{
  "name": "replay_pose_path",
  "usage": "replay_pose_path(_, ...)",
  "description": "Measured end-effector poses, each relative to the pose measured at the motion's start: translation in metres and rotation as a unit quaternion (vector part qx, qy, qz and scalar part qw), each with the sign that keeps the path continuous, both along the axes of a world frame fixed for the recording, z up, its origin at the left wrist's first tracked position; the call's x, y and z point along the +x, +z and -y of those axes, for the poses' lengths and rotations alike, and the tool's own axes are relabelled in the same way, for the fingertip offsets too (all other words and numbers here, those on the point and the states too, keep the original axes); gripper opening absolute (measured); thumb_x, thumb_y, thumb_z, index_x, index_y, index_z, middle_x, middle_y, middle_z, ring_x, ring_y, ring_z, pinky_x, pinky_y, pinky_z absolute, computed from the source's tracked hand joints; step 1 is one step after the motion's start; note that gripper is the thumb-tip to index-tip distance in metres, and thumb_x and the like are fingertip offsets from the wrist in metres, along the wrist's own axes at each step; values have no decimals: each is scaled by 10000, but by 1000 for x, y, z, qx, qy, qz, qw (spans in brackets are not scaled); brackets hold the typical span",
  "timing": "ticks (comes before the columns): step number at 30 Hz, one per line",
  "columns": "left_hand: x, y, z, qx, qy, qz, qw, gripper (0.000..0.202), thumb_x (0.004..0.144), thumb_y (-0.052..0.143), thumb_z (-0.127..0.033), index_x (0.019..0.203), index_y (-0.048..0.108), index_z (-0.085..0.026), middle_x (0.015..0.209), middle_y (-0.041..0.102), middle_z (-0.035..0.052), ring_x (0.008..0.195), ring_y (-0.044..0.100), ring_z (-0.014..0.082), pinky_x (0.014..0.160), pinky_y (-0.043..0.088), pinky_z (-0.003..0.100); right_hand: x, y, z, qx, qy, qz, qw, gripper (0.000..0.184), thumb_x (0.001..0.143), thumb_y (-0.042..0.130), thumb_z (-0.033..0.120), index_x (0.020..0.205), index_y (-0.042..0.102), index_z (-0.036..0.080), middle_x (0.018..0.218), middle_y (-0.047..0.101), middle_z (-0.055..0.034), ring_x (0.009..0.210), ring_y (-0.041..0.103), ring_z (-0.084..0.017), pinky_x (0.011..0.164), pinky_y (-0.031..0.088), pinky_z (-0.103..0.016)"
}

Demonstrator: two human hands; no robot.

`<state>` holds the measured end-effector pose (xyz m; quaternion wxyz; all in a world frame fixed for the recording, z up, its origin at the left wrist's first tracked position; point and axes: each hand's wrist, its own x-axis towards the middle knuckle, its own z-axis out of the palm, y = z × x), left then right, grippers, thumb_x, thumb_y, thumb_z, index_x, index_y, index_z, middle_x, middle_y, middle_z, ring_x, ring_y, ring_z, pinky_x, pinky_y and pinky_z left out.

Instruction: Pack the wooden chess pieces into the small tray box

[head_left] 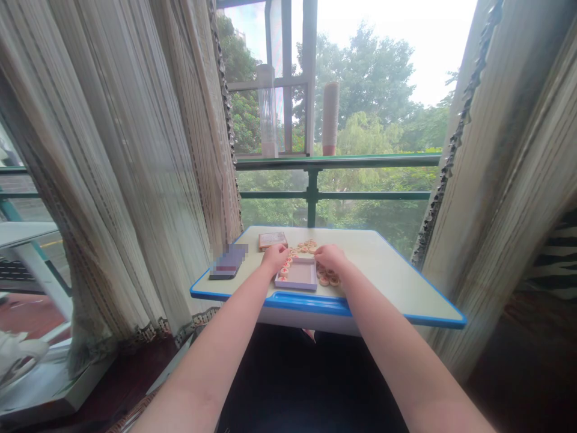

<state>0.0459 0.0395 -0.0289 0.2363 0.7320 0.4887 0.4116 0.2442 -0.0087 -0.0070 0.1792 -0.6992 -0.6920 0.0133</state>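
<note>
A shallow, pale open box (296,285) lies on the desk between my two hands. My left hand (274,258) is at its far left corner, fingers pinched together beside a row of round wooden Chinese chess pieces (284,272) with red marks. Across the box, my right hand (332,258) is curled with fingertips pressed together at the far right corner. More round pieces (328,278) lie partly under that hand, and a further loose group (308,243) is spread behind the box. What either pinch holds is too small to make out.
The cream desk (387,270) has a blue edge. At its back left is a small patterned box (271,239), with a dark flat object (228,264), partly blurred out, nearer. Beyond stand a green railing (374,160) and stacked cups (330,117); curtains (135,150) hang on both sides.
</note>
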Motion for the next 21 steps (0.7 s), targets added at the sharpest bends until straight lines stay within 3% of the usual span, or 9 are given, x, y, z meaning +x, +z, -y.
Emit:
replay_pose_path(6,0,0,2,-3,-2,4,1000,221,739,506,-335,602,558,-168,591,586,18,580,512,145,569,362,269,-3,5,3,24,-32,-48,998,268,727,577,208,969,691,233,973,686,-61,981,559,-263,818,426,-361)
replay_pose_path(11,0,0,2,-3,-3,7,1000,221,741,509,-332,602,556,-166,580,576,15,568,503,138,574,364,267,-15,15,11,55,-5,-106,993,276,796,510,241,1029,656,209,1035,661,-46,928,590,-176,777,445,-269)
replay_pose_path(18,1,1,2,-8,-3,12,1000,219,724,517,-336,586,540,-167,551,558,-2,566,492,129,567,359,248,-39,21,32,-1,129,-124,984,159,685,650,284,818,711,222,866,689,3,811,609,-164,693,448,-231)
replay_pose_path(21,1,2,2,-9,-3,12,1000,225,722,516,-342,586,542,-165,544,553,0,575,492,132,571,358,247,-42,24,39,-26,137,-102,985,153,689,643,296,800,719,223,834,694,-8,813,604,-181,716,443,-256)
